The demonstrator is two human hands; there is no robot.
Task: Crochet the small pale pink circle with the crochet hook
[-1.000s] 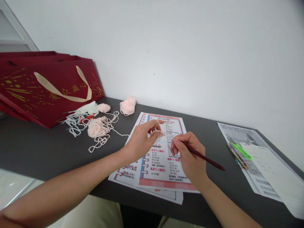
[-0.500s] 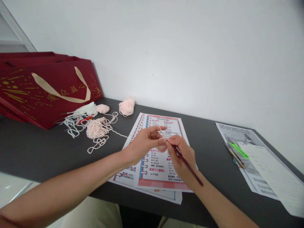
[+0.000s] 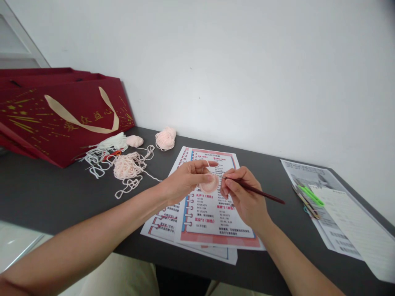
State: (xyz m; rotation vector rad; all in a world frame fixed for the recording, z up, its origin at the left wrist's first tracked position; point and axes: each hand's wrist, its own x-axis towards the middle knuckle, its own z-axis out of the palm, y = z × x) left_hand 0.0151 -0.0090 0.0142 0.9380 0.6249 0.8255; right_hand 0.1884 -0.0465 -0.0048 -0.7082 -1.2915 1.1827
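Note:
My left hand (image 3: pixel 188 179) pinches a small round pink crochet piece (image 3: pixel 210 183) above the printed pattern sheets (image 3: pixel 212 213). A thin pink strand runs over its forefinger and back to the loose pink yarn pile (image 3: pixel 128 166). My right hand (image 3: pixel 243 195) is closed round a dark red crochet hook (image 3: pixel 262 192), whose tip meets the edge of the pink piece. The hook's handle points right. Both hands hover just over the dark table (image 3: pixel 55 189).
A red gift bag with a gold ribbon handle (image 3: pixel 61 115) lies at the back left. White yarn (image 3: pixel 101 152) and two small pink yarn balls (image 3: pixel 165 138) lie near it. At the right lie papers (image 3: pixel 345 213) with a green tool (image 3: pixel 310 195) on them.
The hook handle has swung from pointing down toward me to pointing right. My right hand has moved slightly right, and the round pink piece shows more plainly between the hands.

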